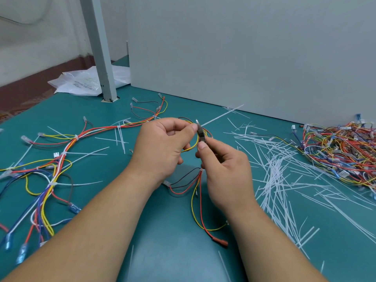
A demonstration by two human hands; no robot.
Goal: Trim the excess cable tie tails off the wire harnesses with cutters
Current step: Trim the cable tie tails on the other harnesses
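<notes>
My left hand [162, 145] grips a loop of a wire harness [198, 190] of red, yellow and black wires, lifted above the green table; its loose ends trail down toward me. My right hand [223, 171] holds small metal cutters [201, 133], whose jaws point up at the spot pinched by my left fingertips. A long white cable tie tail [221, 116] sticks out to the far right from that spot. The handles are hidden inside my right palm.
A long harness with untrimmed ties [61, 157] lies across the left of the green table [173, 231]. A heap of harnesses [341, 151] sits at the right. Cut white tie tails [274, 180] litter the right side. A grey panel [244, 58], post [99, 49] and plastic bag [81, 82] stand behind.
</notes>
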